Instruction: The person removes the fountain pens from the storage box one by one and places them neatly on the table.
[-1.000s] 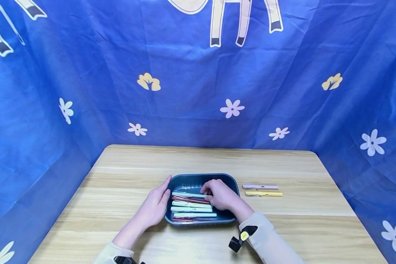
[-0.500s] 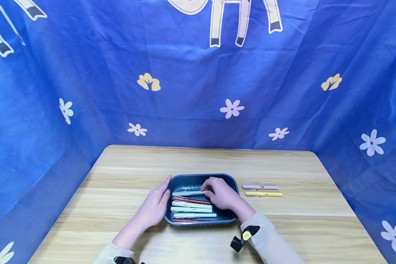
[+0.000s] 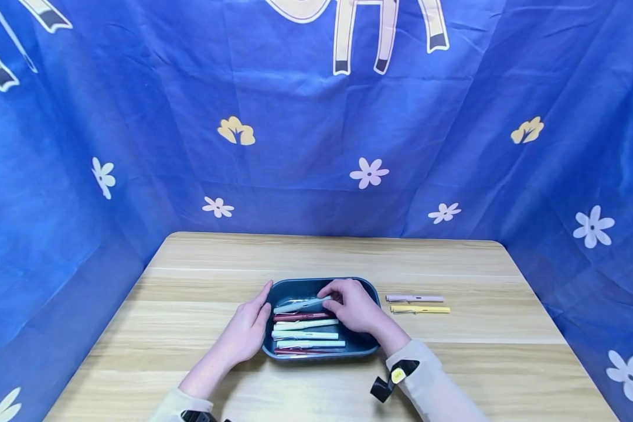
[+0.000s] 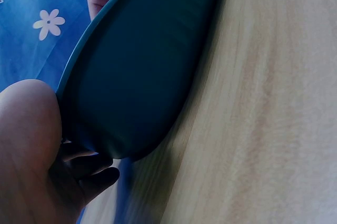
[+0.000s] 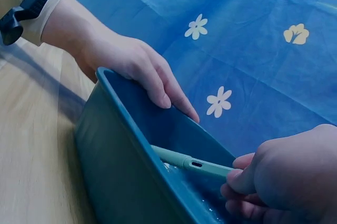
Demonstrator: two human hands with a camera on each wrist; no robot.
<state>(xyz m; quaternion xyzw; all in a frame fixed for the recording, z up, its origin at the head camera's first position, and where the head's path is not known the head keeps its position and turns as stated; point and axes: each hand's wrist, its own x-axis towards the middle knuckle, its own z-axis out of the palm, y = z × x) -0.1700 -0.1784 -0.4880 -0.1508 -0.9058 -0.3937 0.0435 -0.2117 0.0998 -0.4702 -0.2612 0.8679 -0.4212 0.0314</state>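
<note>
My right fingers (image 3: 335, 286): nearly closed, pinching one pale blue-green pen (image 3: 300, 305), tilted, inside the box (image 3: 360, 344). My left fingers (image 3: 262, 294): gripping the box's left end. Right of the right fingers: lilac pen (image 3: 417, 299), yellow pen (image 3: 422, 309), on the surface (image 3: 506, 328).

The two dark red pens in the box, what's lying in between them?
Three pale pens lie between the far red pen and the near red pen. You can see that in the head view.
</note>
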